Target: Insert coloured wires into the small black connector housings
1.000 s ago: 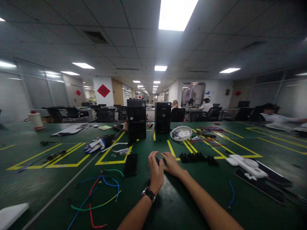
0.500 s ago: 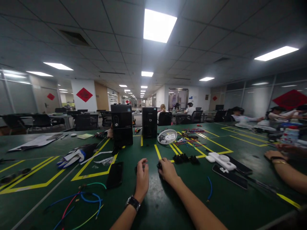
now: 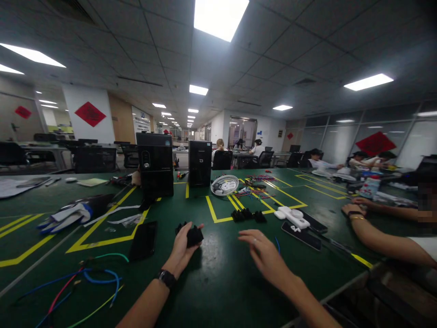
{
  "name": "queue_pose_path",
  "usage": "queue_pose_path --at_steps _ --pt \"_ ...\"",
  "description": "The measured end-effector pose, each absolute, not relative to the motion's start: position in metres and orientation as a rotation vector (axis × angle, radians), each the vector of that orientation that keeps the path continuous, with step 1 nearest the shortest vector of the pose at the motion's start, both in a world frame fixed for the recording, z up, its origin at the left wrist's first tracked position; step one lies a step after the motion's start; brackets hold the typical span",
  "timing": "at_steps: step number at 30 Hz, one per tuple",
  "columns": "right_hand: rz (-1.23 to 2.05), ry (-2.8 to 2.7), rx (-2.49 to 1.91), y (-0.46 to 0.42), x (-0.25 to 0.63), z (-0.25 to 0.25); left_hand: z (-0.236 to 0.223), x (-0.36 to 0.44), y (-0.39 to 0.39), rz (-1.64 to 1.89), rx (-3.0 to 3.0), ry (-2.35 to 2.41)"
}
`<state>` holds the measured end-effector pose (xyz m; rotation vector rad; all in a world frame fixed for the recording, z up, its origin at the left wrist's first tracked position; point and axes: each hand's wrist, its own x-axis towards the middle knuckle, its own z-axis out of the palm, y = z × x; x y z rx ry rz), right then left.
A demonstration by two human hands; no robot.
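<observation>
My left hand point(image 3: 182, 245) wears a dark watch and is closed around a black ridged block point(image 3: 195, 236), raised a little over the green table. The fingers and palm cover part of the block, so its exact kind is unclear. To the right, my right hand point(image 3: 264, 257) hovers with fingers stretched out and apart, holding nothing. Beyond it, several similar black ridged pieces point(image 3: 248, 215) lie in a row by the yellow tape. A short blue wire point(image 3: 277, 244) lies just past the right hand, partly hidden by it.
A black phone point(image 3: 144, 240) and coloured wires point(image 3: 102, 275) lie left. Two black boxes point(image 3: 156, 171) point(image 3: 200, 163) stand at the back beside a white basket point(image 3: 224, 185). White devices point(image 3: 292, 217) lie right, near another person's arm point(image 3: 373, 234).
My right hand has moved right, off a small dark thing, and its fingers have opened. My left hand has turned, showing the black block in it. The view has swung right.
</observation>
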<state>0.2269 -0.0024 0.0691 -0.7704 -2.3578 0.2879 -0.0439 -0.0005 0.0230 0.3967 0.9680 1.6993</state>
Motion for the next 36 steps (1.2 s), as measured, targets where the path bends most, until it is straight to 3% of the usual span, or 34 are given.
queue_pose_path --at_steps 4,8,18,22,36 --pt "0.214 -2.485 -1.015 0.015 0.325 0.036 0.023 -0.039 0.000 1.732 0.322 0.918" --pt "0.182 -2.522 -1.014 0.033 0.344 0.009 0.024 -0.032 -0.003 1.730 0.261 0.826" --pt "0.403 -2.413 -0.745 0.018 0.164 0.061 0.023 -0.038 -0.004 1.910 0.395 0.828" --pt "0.458 -2.243 -0.647 0.020 0.100 0.055 0.019 -0.038 0.002 1.950 0.393 0.817" --pt "0.614 -2.122 -0.627 0.024 0.085 0.036 0.009 -0.032 0.007 1.926 0.407 0.827"
